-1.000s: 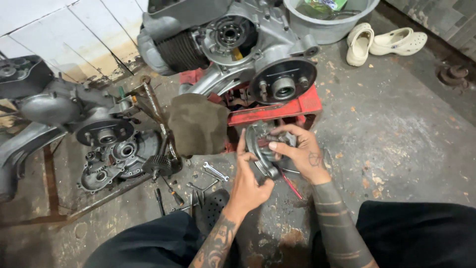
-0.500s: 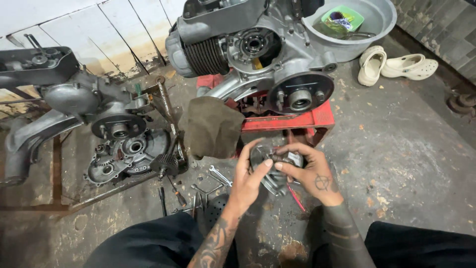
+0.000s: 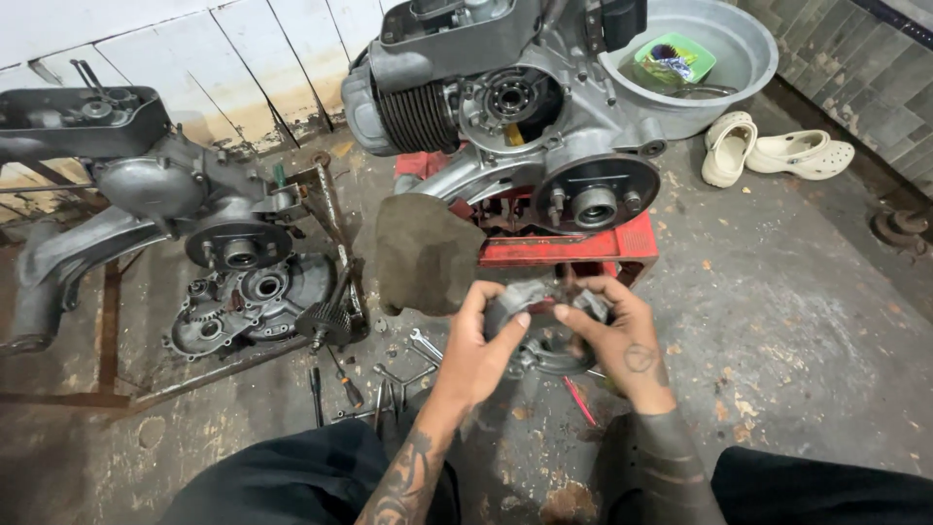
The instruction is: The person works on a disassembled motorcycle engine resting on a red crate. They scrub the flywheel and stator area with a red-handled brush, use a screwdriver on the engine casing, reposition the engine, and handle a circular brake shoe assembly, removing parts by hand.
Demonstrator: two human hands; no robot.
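Vs 0.5 s ago: hands and part sit a bit higher and closer together; view has shifted slightly, basin now fully in frame. Left hand and right hand both clamp the round grey metal part, fingers curled over its top edge, thumbs pressing from the near side. Part is held off the floor, at 6 o'clock of the engine on the red stand. Brown rag at the part's 10 o'clock. Wrenches on the floor at its 8 o'clock.
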